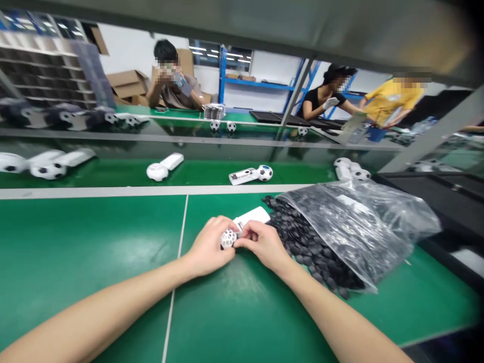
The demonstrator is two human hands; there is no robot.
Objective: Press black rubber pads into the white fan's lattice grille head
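On the green table, a white device with a soccer-ball-patterned head and a flat white handle lies between my hands. My left hand is closed around the ball-shaped head from the left, thumb in front and fingers behind. At the head's right side, near the handle, my right hand has thumb and fingertips pinched together; whatever is in the pinch is hidden. Beside my right hand, many small black discs spill from a clear plastic bag.
Behind a pale rail, similar soccer-ball devices lie on a green conveyor. Black trays stand at the right. Across the line several people work, one with a white glove. A shelf overhangs the table.
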